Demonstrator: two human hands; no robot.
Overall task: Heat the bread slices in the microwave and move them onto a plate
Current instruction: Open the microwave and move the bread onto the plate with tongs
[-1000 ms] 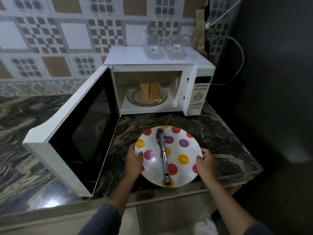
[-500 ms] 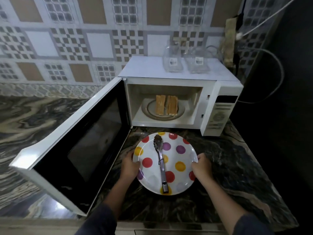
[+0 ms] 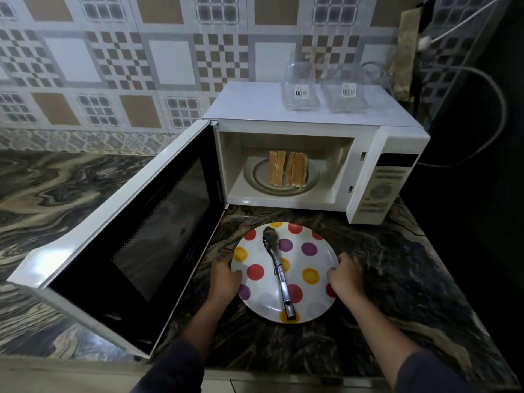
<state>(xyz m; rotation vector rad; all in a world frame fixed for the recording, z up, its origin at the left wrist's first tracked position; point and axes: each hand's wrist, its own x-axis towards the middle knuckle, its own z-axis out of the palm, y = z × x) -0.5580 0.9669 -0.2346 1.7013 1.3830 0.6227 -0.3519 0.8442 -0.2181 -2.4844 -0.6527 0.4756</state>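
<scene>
Toasted bread slices [image 3: 287, 171] stand side by side on the turntable inside the white microwave [image 3: 312, 129], whose door [image 3: 136, 239] hangs wide open to the left. In front of it a white plate with coloured dots [image 3: 309, 245] lies on the dark marbled counter. Metal tongs [image 3: 279, 275] lie across the plate. My left hand [image 3: 225, 280] grips the plate's left rim and my right hand [image 3: 347, 277] grips its right rim.
Two clear glass jars [image 3: 300, 90] stand on top of the microwave. A white cable [image 3: 482, 114] loops at the right by a dark wall. The open door blocks the counter to the left. The counter's front edge [image 3: 283, 375] runs just below my arms.
The plate with the tongs has moved away from the counter's front edge toward the microwave, both hands still on its rim. The view has come nearer.
</scene>
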